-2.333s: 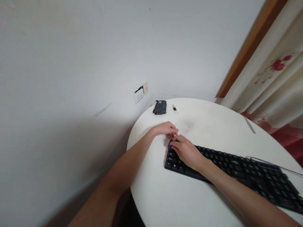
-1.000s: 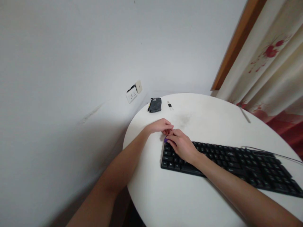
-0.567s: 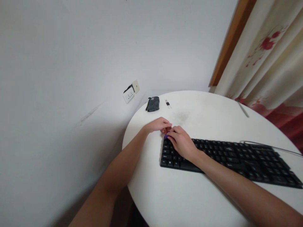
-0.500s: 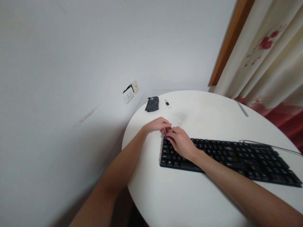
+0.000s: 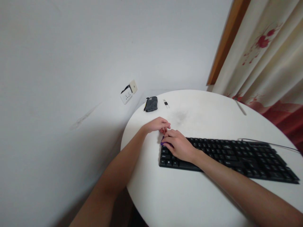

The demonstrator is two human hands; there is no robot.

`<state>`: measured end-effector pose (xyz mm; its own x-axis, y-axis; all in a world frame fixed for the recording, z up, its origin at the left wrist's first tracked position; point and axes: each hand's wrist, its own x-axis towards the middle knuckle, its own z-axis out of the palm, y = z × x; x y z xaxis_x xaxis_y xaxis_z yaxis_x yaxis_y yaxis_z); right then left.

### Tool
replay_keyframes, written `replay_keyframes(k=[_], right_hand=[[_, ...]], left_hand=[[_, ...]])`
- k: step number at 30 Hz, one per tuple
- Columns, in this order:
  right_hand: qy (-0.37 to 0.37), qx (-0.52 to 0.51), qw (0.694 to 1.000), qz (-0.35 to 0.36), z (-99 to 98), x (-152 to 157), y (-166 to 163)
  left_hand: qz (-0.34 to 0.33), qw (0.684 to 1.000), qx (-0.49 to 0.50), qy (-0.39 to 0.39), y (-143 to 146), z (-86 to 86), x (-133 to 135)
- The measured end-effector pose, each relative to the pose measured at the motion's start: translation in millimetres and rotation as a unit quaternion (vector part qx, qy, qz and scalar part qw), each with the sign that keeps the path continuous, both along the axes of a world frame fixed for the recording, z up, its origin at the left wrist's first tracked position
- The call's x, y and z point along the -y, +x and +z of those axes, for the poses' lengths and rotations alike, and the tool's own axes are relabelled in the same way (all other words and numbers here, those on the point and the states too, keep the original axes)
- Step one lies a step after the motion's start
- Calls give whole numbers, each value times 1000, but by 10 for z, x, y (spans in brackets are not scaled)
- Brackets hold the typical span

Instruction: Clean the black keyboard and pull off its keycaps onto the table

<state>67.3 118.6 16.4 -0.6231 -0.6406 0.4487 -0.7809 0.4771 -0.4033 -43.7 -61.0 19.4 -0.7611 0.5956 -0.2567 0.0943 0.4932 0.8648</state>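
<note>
A black keyboard [image 5: 220, 156] lies on the white round table. My right hand [image 5: 178, 144] rests over its left end, fingers bent and closed on a small soft-looking purple piece [image 5: 162, 143] at the top left keys. Much of that piece is hidden under the fingers. Just beyond the keyboard's upper left corner is my left hand [image 5: 158, 125], its fingers loosely bent and somewhat apart, with nothing visible in them. The left fingertips come close to the right knuckles; whether they touch I cannot tell.
A dark grey pouch [image 5: 151, 104] and a small wire tool with a black middle [image 5: 166, 103] lie at the table's far left. A thin stick [image 5: 240, 107] is near the curtain [image 5: 255, 69]. The keyboard's cable [image 5: 272, 144] runs right. A wall socket [image 5: 126, 96] is behind.
My right hand has shifted slightly toward me and left with the purple piece, away from my left fingers. My left hand has hardly moved. The view has turned slightly.
</note>
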Motion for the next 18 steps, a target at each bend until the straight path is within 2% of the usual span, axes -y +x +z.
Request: replay_keyframes(k=[5,9,14,18], right_hand=[[-11,-6,998,-58,-12,4,-5],[3,-8,1000,1,-11,4,1],[1,-15,999,-43,2,4,19],[12,-6,1000,7,13,0,31]], left_hand=[[-1,1000,-3,0,-1,-3,-3],[8,1000,0,-5,28,37,-24],[1,1000,-1,-4,28,42,-18],[1,1000,-4,-7,14,27,-5]])
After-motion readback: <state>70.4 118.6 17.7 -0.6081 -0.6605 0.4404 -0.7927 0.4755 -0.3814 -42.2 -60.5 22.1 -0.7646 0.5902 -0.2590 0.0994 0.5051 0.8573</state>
